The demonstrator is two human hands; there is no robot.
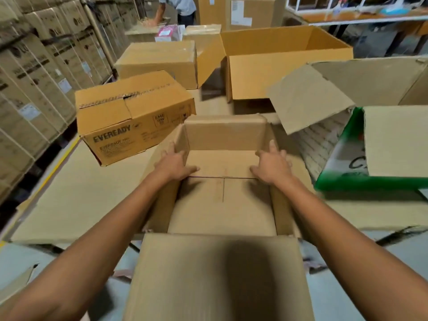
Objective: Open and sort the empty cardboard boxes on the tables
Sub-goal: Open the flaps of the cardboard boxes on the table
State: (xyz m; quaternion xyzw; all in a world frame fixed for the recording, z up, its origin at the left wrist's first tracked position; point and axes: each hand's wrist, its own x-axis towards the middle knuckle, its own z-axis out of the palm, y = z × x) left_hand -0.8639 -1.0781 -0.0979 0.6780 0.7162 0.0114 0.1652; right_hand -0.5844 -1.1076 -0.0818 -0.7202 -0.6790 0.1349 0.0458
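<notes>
The box [222, 205], at the near edge of the worktop [69, 205], is being steadied by its side walls, the grip of the left hand [176, 166] and right hand [272, 169] being clenched over one wall each, probably to keep it spread open.

An open box [222, 205] stands in the near middle of the cardboard-covered table [76, 200], its near flap [220, 274] folded out toward the camera. The left hand [174, 164] grips the box's left wall and the right hand [272, 166] its right wall, each with the thumb inside and the fingers outside. To the left, a little farther off, sits a closed EVEREADY box [129, 121]. Far behind it is a taped box [159, 61], and to its right a large open box [278, 72]. At right lie a green-and-white box [342, 158] and a grey-brown open box [308, 98]. Strapped cartons [34, 66] are stacked along the left. A person [178, 8] bends over at the far end.
</notes>
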